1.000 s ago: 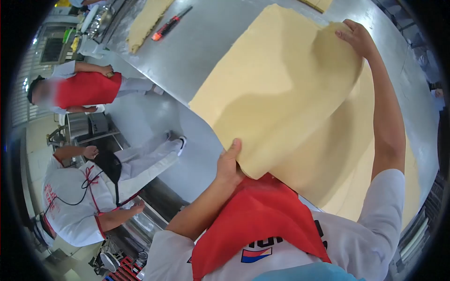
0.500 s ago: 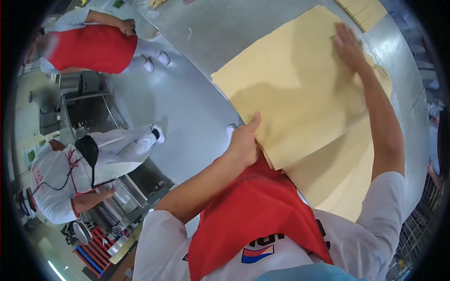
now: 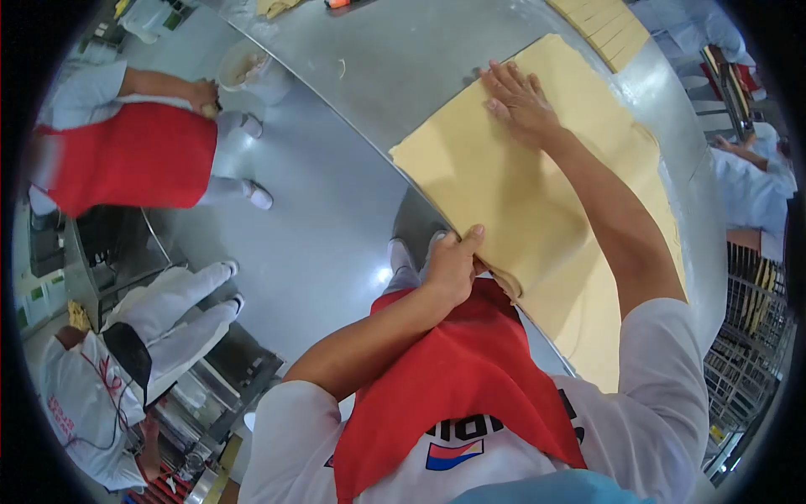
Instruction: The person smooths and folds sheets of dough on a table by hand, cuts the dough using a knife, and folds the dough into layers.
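A wide, pale yellow sheet of dough (image 3: 478, 160) lies on the metal table (image 3: 403, 67), with more dough under its near right part. My left hand (image 3: 453, 265) is closed on the sheet's near edge at the table's side, thumb on top and the other fingers mostly hidden below. Beside it, that edge curls slightly. Flat on the sheet near its far left edge rests my right hand (image 3: 522, 107), fingers stretched out, holding nothing.
Cut dough strips (image 3: 600, 29) lie at the table's far end, near an orange-tipped object (image 3: 337, 3). Left of the table are a white bucket (image 3: 252, 71), a co-worker in a red apron (image 3: 138, 155) and another in white (image 3: 88, 403). Racks (image 3: 743, 328) stand at right.
My right hand has moved left across the dough, from its far right corner toward the far left edge. My left hand still grips the near edge, which now curls. The view has shifted.
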`<state>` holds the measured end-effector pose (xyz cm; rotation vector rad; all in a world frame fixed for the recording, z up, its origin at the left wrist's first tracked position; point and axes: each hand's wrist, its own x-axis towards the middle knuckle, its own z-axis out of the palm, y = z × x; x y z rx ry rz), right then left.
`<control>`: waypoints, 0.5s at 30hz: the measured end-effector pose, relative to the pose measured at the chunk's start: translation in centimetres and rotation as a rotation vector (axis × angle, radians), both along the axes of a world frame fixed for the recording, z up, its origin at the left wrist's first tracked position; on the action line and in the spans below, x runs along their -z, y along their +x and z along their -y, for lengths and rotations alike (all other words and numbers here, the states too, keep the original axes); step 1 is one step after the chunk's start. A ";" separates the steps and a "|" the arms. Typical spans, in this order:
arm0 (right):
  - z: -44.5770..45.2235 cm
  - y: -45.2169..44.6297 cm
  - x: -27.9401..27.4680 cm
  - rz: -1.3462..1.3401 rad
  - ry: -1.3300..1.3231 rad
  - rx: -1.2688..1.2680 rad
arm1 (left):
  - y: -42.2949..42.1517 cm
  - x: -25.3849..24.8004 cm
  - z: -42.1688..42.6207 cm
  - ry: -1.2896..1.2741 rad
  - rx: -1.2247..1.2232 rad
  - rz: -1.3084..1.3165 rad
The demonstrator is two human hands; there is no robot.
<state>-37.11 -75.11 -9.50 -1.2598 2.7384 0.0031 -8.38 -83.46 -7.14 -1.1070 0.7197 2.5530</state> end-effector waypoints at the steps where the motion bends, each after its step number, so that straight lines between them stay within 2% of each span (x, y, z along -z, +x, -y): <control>1: 0.4 0.2 0.6 -0.004 0.004 0.006 | -0.5 0.5 0.1 0.021 0.008 0.015; 3: 1.3 1.3 1.4 -0.024 -0.040 -0.054 | -1.3 1.5 0.4 0.050 0.037 0.016; 6: 2.6 2.2 0.7 0.039 0.021 0.001 | -0.7 1.8 1.3 -0.054 0.149 -0.014; 7: 2.9 4.3 0.8 0.033 0.027 0.011 | -0.1 1.9 2.1 -0.035 0.250 0.022; 9: 4.3 11.0 -0.1 0.079 0.051 -0.303 | 2.9 2.3 3.1 0.001 0.333 0.049; 10: 4.3 11.7 0.4 0.092 0.064 -0.302 | 3.7 3.9 2.9 0.074 0.362 0.011; 12: 3.6 12.8 0.6 0.050 -0.110 -0.225 | 5.0 5.2 1.3 0.142 0.410 -0.041; 14: 1.8 12.1 0.8 0.022 -0.103 -0.197 | 6.3 5.4 -1.7 -0.523 0.714 -0.363; 15: 1.4 11.5 0.7 0.142 -0.112 -0.196 | 7.2 5.1 -2.7 -0.868 0.652 -0.608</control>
